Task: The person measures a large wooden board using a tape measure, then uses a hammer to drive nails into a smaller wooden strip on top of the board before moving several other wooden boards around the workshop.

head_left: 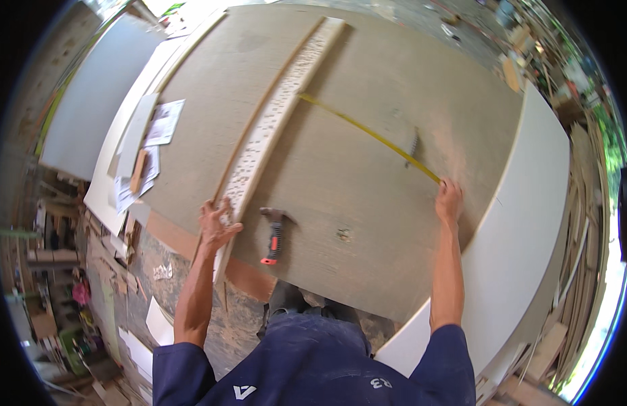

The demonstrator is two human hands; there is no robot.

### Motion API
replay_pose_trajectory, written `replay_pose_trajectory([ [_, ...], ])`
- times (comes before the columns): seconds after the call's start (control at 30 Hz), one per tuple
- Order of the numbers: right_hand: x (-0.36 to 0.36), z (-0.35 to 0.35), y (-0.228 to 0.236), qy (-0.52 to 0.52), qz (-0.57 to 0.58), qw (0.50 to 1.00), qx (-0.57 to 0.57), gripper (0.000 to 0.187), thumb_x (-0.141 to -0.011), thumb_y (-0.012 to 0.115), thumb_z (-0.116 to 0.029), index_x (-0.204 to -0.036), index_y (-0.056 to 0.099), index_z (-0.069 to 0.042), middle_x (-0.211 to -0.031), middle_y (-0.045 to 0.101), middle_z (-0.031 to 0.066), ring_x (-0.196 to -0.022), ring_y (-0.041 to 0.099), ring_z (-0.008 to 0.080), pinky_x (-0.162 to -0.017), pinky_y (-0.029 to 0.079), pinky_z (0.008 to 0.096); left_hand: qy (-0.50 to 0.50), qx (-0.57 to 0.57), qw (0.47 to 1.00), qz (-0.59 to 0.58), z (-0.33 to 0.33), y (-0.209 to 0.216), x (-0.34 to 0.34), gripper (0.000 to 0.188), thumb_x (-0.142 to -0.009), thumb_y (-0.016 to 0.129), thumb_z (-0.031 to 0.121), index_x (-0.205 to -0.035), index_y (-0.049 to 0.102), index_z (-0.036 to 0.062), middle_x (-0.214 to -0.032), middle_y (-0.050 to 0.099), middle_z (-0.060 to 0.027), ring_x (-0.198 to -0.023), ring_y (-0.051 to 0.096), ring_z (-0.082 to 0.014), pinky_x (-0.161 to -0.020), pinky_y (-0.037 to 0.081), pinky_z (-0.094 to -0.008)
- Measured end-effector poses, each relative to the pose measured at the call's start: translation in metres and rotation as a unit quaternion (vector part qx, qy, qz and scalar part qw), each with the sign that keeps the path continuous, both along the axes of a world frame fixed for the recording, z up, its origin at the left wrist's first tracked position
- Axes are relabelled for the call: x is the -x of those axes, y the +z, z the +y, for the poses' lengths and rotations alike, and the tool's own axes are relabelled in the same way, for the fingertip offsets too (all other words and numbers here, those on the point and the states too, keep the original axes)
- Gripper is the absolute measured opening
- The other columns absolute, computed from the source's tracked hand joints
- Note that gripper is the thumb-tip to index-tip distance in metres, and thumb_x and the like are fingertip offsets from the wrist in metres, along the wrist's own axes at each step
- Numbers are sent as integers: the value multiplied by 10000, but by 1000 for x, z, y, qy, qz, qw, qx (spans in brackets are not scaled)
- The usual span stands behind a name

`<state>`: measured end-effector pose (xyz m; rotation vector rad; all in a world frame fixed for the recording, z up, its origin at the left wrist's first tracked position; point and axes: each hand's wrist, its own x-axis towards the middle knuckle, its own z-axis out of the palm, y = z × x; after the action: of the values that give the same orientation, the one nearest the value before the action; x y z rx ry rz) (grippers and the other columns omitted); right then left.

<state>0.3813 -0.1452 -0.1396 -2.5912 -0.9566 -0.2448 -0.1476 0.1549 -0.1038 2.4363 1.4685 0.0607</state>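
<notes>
A long narrow board (265,128) with a speckled white face and wooden edges runs away from me across a large brown panel (368,230). My left hand (219,223) rests on its near end, fingers spread over the face and edge. At the right, my right hand (449,200) pinches one end of a yellow tape measure blade (371,132). The blade stretches over the panel to the board's right edge, at its far half. Between my hands lies a claw hammer (273,237) with a black and red grip, touched by neither hand.
White sheets flank the panel, one curving along the right (523,223). Printed papers (164,123) and a small wood block (139,170) lie at the left. Timber strips (584,203) are stacked at far right. Scraps (163,272) litter the floor at left.
</notes>
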Motion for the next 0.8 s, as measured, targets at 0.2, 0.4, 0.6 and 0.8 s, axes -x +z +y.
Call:
replay_pose_trajectory([
  [0.2,80,27,16,28,18,996,-82,164,-932,505,-131,-1034,620,-74,-957,602,119,-935,548,285,-877,406,412,-22,-86,996,11,-1,-11,9,920,-563,761,473,-1396,455,229,-1187,391,-179,-1161,350,-359,-952,318,-479],
  [0.4,225,147,62,126,32,976,-175,164,-945,509,-144,-1019,614,-43,-950,602,123,-938,547,291,-878,406,396,-24,-55,996,-60,-1,-6,15,922,-575,755,483,-1397,450,194,-1202,370,-224,-1158,332,-372,-944,287,-479],
  [0.6,401,317,102,393,66,901,-174,239,-810,552,-75,-1036,619,-35,-1025,582,119,-1044,502,293,-835,407,429,-14,4,995,-98,7,-16,17,933,-607,740,491,-1412,402,161,-1302,338,-234,-1205,306,-393,-965,256,-501],
  [0.8,539,421,26,619,-41,782,54,227,-808,584,-126,-1033,619,-124,-1045,584,56,-1111,499,230,-888,432,480,-25,-78,988,-130,-1,-49,25,938,-660,726,505,-1458,335,204,-1438,195,-310,-1248,277,-464,-1022,231,-572],
])
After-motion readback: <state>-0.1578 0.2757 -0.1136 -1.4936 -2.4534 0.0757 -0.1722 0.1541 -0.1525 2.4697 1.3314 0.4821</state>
